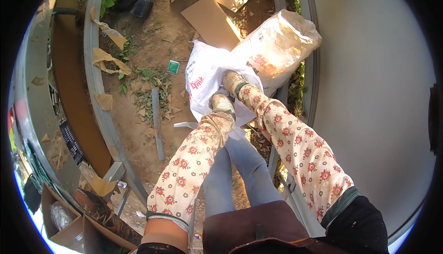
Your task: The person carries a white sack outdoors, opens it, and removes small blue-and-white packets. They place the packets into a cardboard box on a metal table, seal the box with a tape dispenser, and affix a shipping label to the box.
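Observation:
A white woven plastic sack (207, 65) with red and black printing lies crumpled in front of my legs. Both forearms wear cream floral sleeve covers, and both hands are in soiled gloves. My left hand (222, 102) reaches into the folds at the sack's near side. Slightly farther forward, my right hand (233, 79) also goes down among the white folds. The sack hides the fingers of both hands, so their grip cannot be made out. Touching it on the right is a fuller, stained woven sack (277, 48), tilted, with its crumpled top toward the upper right.
Brown boards (211, 22) lie on the dirt ahead. A metal frame rail (91, 46) with torn tape strips curves along the left; a large pale panel (370, 80) fills the right. On the ground are a short metal bar (157, 126) and a green packet (173, 67). An open cardboard box (69, 235) stands lower left.

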The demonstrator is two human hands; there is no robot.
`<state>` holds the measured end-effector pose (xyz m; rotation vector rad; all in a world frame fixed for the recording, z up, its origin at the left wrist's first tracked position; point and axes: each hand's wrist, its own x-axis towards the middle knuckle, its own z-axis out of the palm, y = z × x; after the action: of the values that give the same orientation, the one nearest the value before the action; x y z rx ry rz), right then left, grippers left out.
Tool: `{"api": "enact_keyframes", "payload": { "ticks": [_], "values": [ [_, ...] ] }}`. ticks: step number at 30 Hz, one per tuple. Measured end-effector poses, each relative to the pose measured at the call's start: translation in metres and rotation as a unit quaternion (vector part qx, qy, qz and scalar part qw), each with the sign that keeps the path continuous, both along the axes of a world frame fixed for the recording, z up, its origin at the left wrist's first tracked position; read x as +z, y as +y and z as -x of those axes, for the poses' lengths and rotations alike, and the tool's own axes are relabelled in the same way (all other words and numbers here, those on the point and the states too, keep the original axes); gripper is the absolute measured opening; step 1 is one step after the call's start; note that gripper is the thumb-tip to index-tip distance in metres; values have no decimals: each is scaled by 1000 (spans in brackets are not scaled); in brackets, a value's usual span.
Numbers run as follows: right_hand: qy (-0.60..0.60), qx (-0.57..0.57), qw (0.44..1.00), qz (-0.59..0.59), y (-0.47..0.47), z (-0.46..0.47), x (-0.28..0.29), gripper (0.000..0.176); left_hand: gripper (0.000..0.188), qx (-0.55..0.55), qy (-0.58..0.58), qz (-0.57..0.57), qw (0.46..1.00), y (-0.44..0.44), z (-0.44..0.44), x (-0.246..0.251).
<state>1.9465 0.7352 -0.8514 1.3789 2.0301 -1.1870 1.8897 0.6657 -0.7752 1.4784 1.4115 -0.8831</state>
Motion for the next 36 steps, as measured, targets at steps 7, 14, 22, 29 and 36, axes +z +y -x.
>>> {"api": "enact_keyframes", "payload": {
  "ticks": [7, 14, 22, 29, 36],
  "values": [
    [13, 98, 989, -111, 16, 43, -54, 36, 45, 522, -187, -228, 800, -42, -18, -137],
    [-99, 151, 983, 38, -14, 26, -41, 40, 52, 443, 69, -380, 809, -106, 55, -252],
    [-85, 75, 992, 63, -38, 11, -30, 44, 52, 530, 6, -331, 781, -88, 74, -196],
    [-81, 23, 992, 93, -53, 4, -22, 49, 51, 595, -37, -311, 741, -88, 66, -168],
    [-73, -37, 990, 114, -76, -5, -10, 53, 50, 645, -67, -298, 700, -98, 56, -155]
  ]
}}
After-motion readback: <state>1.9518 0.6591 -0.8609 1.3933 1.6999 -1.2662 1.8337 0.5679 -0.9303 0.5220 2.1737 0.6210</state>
